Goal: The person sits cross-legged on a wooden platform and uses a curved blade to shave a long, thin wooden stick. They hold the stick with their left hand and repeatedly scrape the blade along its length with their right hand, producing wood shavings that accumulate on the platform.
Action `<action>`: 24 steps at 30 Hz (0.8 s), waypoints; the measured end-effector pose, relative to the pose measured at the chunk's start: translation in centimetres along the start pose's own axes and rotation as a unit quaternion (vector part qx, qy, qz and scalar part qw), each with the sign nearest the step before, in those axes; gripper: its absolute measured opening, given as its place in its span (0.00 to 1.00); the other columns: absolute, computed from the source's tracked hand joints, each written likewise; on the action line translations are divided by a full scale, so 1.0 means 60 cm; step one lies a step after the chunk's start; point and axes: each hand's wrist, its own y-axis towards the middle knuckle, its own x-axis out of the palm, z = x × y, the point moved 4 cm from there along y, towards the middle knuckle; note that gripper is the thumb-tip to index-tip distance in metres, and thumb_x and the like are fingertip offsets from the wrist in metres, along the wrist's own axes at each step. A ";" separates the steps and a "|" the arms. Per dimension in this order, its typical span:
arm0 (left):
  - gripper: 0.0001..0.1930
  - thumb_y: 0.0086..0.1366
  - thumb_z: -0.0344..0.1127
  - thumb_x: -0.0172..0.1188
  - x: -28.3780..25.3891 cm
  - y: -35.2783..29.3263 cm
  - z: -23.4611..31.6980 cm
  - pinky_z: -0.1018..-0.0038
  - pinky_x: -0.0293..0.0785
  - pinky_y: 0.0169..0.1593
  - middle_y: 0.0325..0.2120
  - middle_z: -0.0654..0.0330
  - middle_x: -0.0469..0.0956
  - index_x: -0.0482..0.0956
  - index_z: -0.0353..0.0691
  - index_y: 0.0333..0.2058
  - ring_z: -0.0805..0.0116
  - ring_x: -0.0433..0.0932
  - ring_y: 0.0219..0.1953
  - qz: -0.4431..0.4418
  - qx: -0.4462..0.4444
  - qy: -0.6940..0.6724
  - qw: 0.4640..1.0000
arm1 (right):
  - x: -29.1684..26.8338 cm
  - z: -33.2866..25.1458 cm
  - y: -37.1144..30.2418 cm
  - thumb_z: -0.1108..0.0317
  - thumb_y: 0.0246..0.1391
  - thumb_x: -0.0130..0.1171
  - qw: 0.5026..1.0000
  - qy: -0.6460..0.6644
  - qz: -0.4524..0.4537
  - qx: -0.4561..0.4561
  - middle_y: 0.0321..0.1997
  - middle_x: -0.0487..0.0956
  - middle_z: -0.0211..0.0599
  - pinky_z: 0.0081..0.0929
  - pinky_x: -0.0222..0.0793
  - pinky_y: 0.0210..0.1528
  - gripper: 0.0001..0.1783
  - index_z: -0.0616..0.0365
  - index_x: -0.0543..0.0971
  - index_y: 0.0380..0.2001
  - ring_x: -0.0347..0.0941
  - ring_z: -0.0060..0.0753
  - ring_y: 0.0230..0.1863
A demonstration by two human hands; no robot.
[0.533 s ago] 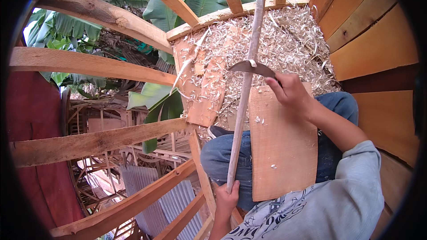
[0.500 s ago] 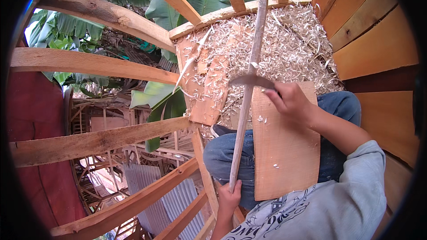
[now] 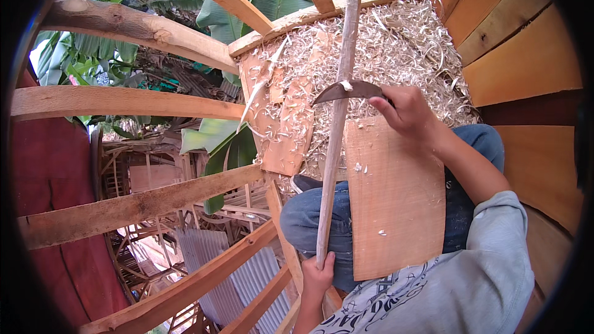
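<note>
A long, pale wooden stick [image 3: 334, 167] runs from near my lap up past the far edge of the view. My left hand [image 3: 318, 274] is wrapped around its lower end, by my left knee. With my right hand [image 3: 407, 109] I grip a short knife with a dark, curved blade [image 3: 348, 91]; its handle is hidden in my fist. The blade lies across the stick, and a small curl of shaved wood [image 3: 347, 85] sits at its upper edge. Across my thighs rests a flat wooden board [image 3: 396, 204] with a few chips on it.
Wood shavings [image 3: 402, 49] cover the floor ahead. Wooden rails [image 3: 136, 201] with gaps between them stand at the left, and planks [image 3: 526, 99] form a wall at the right. Banana leaves [image 3: 229, 18] and corrugated sheets [image 3: 260, 278] lie outside.
My right hand and the knife have moved up along the stick, away from me. A shaving now shows at the blade. The left hand keeps its hold on the lower end.
</note>
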 end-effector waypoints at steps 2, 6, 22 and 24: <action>0.20 0.60 0.36 0.59 -0.004 -0.003 -0.020 0.71 0.58 0.18 0.07 0.61 0.63 0.68 0.32 0.13 0.78 0.61 0.14 0.006 0.001 0.008 1.000 | 0.031 -0.057 -0.036 0.50 0.57 0.53 0.981 -0.016 -0.133 -0.137 0.13 0.72 0.42 0.33 0.68 0.18 0.25 0.58 0.70 0.15 0.73 0.43 0.15; 0.20 0.60 0.35 0.60 0.000 -0.002 -0.021 0.72 0.58 0.18 0.07 0.62 0.64 0.68 0.32 0.12 0.79 0.62 0.14 0.004 -0.018 -0.006 1.000 | 0.029 -0.035 -0.015 0.51 0.57 0.53 0.992 -0.005 -0.085 -0.091 0.13 0.72 0.44 0.34 0.68 0.19 0.24 0.58 0.71 0.16 0.74 0.43 0.16; 0.20 0.59 0.36 0.61 0.001 0.000 0.001 0.75 0.57 0.18 0.09 0.68 0.64 0.68 0.35 0.12 0.81 0.62 0.14 0.011 -0.016 0.007 1.000 | -0.011 0.002 0.012 0.51 0.54 0.57 0.997 -0.004 -0.016 -0.076 0.12 0.71 0.44 0.33 0.67 0.18 0.24 0.58 0.71 0.15 0.72 0.43 0.15; 0.20 0.59 0.36 0.61 -0.004 0.003 0.007 0.75 0.58 0.18 0.09 0.68 0.65 0.69 0.35 0.12 0.81 0.63 0.14 -0.008 -0.032 0.000 0.999 | -0.011 0.017 0.016 0.56 0.55 0.58 1.000 0.025 -0.009 0.010 0.14 0.70 0.43 0.31 0.64 0.20 0.20 0.62 0.74 0.20 0.70 0.42 0.15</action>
